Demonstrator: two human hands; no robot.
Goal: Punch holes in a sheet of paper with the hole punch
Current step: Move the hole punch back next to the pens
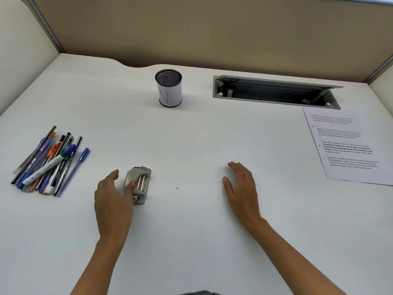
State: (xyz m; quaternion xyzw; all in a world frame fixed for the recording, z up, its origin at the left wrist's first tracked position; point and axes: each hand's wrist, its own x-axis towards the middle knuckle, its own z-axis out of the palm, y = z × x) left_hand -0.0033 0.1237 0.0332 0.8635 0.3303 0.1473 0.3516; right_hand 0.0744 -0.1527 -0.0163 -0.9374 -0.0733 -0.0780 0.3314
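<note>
Resting on the metal punch (137,185) with spread fingers, not clamped around it, the left hand (112,201) is lying on the smooth white desk (191,231). The right hand (241,188) is lying flat and empty, fingers together. The printed sheet (348,145) is sitting at two o'clock, well apart from both. Loose pens (50,162) are lying at nine o'clock, a mesh cup (168,88) at twelve.

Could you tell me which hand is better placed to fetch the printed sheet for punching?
The right hand. It lies flat and empty on the desk, on the same side as the printed sheet, while the left hand is already touching the hole punch.
</note>
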